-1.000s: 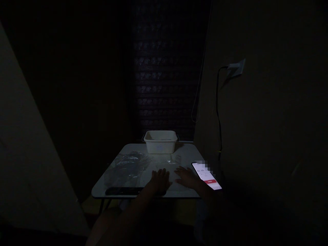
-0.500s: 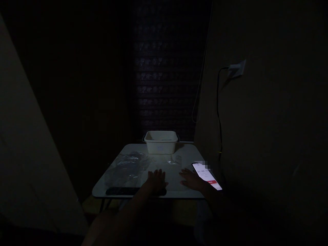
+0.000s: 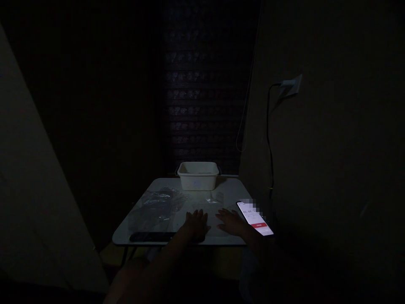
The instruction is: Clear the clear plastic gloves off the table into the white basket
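Observation:
My left hand (image 3: 196,223) is palm down at the front middle of a small white table (image 3: 230,188), fingers spread, on or just over clear plastic. Under that wrist runs a long dark strip (image 3: 152,237) along the table's front edge. To the right, my right hand (image 3: 230,221) is also palm down with fingers apart, holding nothing. Close beside it lies a lit phone (image 3: 255,219) at the table's right edge. Crumpled clear plastic (image 3: 161,202) covers the left part of the tabletop.
At the table's back stands a white tub (image 3: 198,182) with dark side handles; its contents are too dim to tell. A cable (image 3: 268,139) hangs from a wall socket (image 3: 292,85) on the right. Behind is a dark patterned blind (image 3: 186,95). The room is very dark.
My left hand has shifted slightly right and my right hand slightly left, so they are closer together. The tub, plastic and dark strip have stayed in place.

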### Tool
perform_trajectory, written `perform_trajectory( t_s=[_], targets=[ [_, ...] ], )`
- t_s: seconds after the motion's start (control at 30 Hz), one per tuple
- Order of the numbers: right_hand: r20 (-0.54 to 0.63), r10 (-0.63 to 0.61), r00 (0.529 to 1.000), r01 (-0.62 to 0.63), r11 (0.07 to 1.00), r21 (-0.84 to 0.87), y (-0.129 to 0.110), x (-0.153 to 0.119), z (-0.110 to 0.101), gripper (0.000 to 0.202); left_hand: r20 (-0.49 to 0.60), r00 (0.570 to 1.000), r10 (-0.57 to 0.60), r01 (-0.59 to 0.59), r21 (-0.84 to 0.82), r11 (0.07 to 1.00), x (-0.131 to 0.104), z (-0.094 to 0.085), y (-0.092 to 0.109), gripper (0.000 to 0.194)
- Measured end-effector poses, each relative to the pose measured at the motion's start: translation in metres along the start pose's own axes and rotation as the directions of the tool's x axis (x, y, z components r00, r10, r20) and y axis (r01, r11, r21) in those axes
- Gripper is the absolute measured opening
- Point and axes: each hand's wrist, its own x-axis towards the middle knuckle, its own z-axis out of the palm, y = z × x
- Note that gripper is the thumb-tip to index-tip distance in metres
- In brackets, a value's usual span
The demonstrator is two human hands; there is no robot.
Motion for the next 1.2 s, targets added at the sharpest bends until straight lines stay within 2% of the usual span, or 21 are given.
perform_trajectory(
  t_s=[0.23,0.43,0.6,0.77,0.93,1.07,1.2],
  targets=[
    [-0.018,0.036,0.999,-0.036,0.999,0.011,0.017,-0.009,-0.001,0.045,0.005,0.998,-0.060,0.060,0.017,0.998,-0.007,0.001,-0.015,0.051],
    [-0.048,0.017,0.999,-0.016,1.000,0.015,0.002,0.003,-0.002,0.043,-0.031,0.999,-0.013,0.014,0.014,1.000,-0.001,-0.003,-0.001,0.051],
    [-0.038,-0.044,0.998,0.044,0.999,-0.011,-0.008,0.007,-0.001,0.041,0.002,1.000,0.003,-0.003,-0.019,1.000,0.005,-0.006,0.012,0.052],
    [-0.022,0.012,1.000,-0.013,1.000,-0.010,0.003,0.001,0.002,0.043,-0.020,1.000,0.010,-0.010,-0.023,1.000,0.001,-0.002,0.004,0.049],
    [0.004,0.048,0.999,-0.048,0.999,-0.001,0.014,-0.002,0.005,0.043,-0.037,0.999,-0.032,0.032,-0.012,0.999,-0.004,0.001,-0.009,0.047],
    [-0.004,0.059,0.998,-0.059,0.998,0.002,0.010,0.000,0.001,0.043,-0.035,0.999,-0.042,0.041,-0.013,0.999,-0.005,0.000,-0.011,0.048],
    [-0.050,0.009,0.999,-0.010,1.000,-0.004,-0.001,0.005,-0.003,0.042,-0.056,0.998,-0.006,0.006,0.004,1.000,-0.001,-0.001,-0.001,0.048]
  ],
)
